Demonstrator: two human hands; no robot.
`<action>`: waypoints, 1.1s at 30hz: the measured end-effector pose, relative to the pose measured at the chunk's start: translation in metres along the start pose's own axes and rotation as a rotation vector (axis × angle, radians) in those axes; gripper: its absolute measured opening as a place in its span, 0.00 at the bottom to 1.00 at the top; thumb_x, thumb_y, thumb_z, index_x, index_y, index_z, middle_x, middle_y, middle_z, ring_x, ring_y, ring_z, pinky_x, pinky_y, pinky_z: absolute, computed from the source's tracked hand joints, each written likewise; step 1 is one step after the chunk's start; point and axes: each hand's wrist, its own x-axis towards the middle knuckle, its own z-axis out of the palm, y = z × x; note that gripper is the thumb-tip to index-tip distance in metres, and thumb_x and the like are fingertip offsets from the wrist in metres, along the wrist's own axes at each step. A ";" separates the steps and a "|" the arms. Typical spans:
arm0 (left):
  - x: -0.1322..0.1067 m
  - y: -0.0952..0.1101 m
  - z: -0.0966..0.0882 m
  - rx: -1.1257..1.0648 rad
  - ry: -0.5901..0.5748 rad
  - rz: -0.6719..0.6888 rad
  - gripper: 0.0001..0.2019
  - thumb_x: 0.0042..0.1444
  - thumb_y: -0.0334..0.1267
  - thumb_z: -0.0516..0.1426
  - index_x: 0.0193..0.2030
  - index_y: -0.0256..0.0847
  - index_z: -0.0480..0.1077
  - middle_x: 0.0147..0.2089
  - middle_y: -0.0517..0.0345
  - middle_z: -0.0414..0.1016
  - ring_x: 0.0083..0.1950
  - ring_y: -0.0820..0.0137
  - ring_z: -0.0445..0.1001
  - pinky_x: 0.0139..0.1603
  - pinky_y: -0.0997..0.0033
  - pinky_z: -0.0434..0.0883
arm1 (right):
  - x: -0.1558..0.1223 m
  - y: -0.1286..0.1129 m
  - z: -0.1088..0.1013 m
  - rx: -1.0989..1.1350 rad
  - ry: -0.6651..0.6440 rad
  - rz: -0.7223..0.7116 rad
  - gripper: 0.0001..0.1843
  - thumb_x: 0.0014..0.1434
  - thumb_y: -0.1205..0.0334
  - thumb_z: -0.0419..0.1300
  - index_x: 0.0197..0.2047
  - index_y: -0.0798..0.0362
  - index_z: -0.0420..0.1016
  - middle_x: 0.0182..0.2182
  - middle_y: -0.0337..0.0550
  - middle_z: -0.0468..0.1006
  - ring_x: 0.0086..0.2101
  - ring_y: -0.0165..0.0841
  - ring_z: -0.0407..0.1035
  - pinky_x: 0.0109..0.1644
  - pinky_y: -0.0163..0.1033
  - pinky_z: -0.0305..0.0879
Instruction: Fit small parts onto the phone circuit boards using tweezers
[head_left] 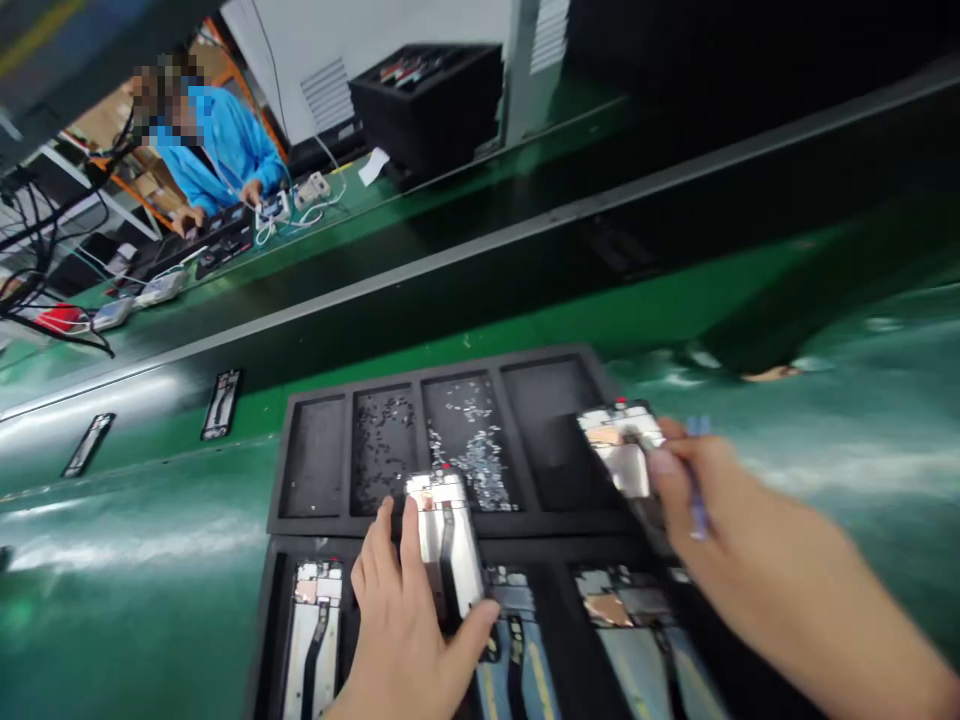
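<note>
"Over the near edge of the black four-compartment foam-like tray [322, 526], what does the left hand [409, 610] have?"

"A slim silver rectangular phone body with a dark ribbon [466, 550]. Its far end is bright and busy with small metal plates, a tiny red spot at the tip; the ribbon runs down the shiny back towards the near end."

"And the one on the right?"

"A tilted silver phone body with a copper-coloured patch [630, 468], above the tray's near right corner. Its far end leans left and catches the light; the near part falls dark and blurred."

"How are the hands posed?"

"The left comes from the near side, palm down, fingers along the phone body's left edge, thumb at its near right corner. That grip is partly curled, spanning the piece's width. The right hand [716, 500] reaches from the near right, wrist slanted, thumb and fingers pinched closely on the right edge of its piece."

"Anything against the right fingers?"

"A pale purple-blue slip [698, 500], too blurred to name."

"And below?"

"A black slotted tray [555, 590], nearer on the green desk [135, 610], carrying more phone bodies [534, 640]."
</note>
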 end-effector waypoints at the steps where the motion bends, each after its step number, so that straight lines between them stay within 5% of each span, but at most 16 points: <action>1: -0.003 0.008 0.011 0.014 0.031 -0.016 0.44 0.67 0.52 0.57 0.80 0.37 0.40 0.74 0.29 0.50 0.71 0.36 0.56 0.60 0.30 0.65 | -0.005 0.007 0.003 -0.060 -0.007 -0.041 0.19 0.71 0.41 0.47 0.35 0.46 0.59 0.29 0.50 0.76 0.25 0.45 0.72 0.26 0.45 0.58; 6: 0.010 0.036 0.034 -0.003 0.107 -0.223 0.36 0.65 0.38 0.56 0.77 0.44 0.48 0.71 0.37 0.60 0.70 0.41 0.59 0.63 0.32 0.65 | -0.018 0.030 0.026 -0.342 0.186 -0.289 0.17 0.71 0.45 0.47 0.35 0.47 0.55 0.33 0.53 0.73 0.30 0.45 0.73 0.26 0.41 0.58; 10: 0.022 0.051 0.019 -0.054 0.063 -0.367 0.37 0.55 0.30 0.59 0.72 0.42 0.57 0.69 0.40 0.65 0.69 0.44 0.64 0.67 0.39 0.65 | -0.015 0.033 0.028 -0.481 0.182 -0.331 0.13 0.65 0.57 0.59 0.34 0.48 0.57 0.27 0.45 0.70 0.30 0.43 0.73 0.30 0.40 0.61; 13: 0.041 0.055 -0.002 -0.070 0.037 -0.358 0.39 0.53 0.29 0.61 0.72 0.40 0.56 0.68 0.40 0.68 0.69 0.46 0.67 0.68 0.44 0.67 | -0.008 0.027 0.018 -0.570 0.059 -0.237 0.17 0.62 0.54 0.66 0.35 0.49 0.60 0.25 0.43 0.71 0.31 0.44 0.74 0.28 0.38 0.55; 18: 0.147 0.031 -0.032 -0.108 -0.001 -0.328 0.42 0.56 0.34 0.67 0.74 0.41 0.54 0.58 0.46 0.76 0.58 0.56 0.77 0.60 0.57 0.74 | 0.004 0.016 -0.001 -0.649 -0.155 -0.179 0.17 0.63 0.52 0.66 0.37 0.51 0.63 0.26 0.44 0.73 0.29 0.44 0.75 0.26 0.37 0.44; 22: 0.260 0.004 -0.029 -0.059 -0.008 -0.406 0.22 0.68 0.45 0.62 0.64 0.39 0.67 0.61 0.47 0.73 0.58 0.58 0.76 0.59 0.49 0.76 | -0.011 -0.011 -0.003 -0.642 -0.144 -0.238 0.16 0.62 0.53 0.67 0.39 0.54 0.66 0.27 0.46 0.73 0.29 0.44 0.76 0.25 0.37 0.47; 26: 0.321 -0.012 -0.006 -0.007 -0.009 -0.467 0.21 0.68 0.46 0.62 0.63 0.39 0.69 0.61 0.47 0.72 0.58 0.58 0.75 0.58 0.50 0.76 | -0.047 -0.075 0.034 -0.565 -0.247 -0.396 0.13 0.59 0.59 0.68 0.39 0.55 0.69 0.31 0.54 0.76 0.29 0.43 0.77 0.24 0.35 0.55; 30: 0.335 -0.019 0.018 0.039 0.000 -0.425 0.22 0.68 0.46 0.61 0.64 0.39 0.68 0.63 0.46 0.70 0.60 0.57 0.74 0.60 0.48 0.75 | -0.071 -0.132 0.092 -0.626 -0.306 -0.433 0.09 0.57 0.72 0.67 0.37 0.55 0.70 0.30 0.58 0.78 0.26 0.43 0.76 0.23 0.33 0.57; 33: 0.340 -0.022 0.023 0.041 -0.013 -0.337 0.22 0.68 0.46 0.62 0.65 0.39 0.68 0.65 0.45 0.69 0.62 0.55 0.73 0.62 0.45 0.73 | -0.072 -0.143 0.113 -0.650 -0.325 -0.447 0.07 0.58 0.72 0.66 0.37 0.57 0.72 0.29 0.61 0.79 0.25 0.44 0.77 0.24 0.34 0.59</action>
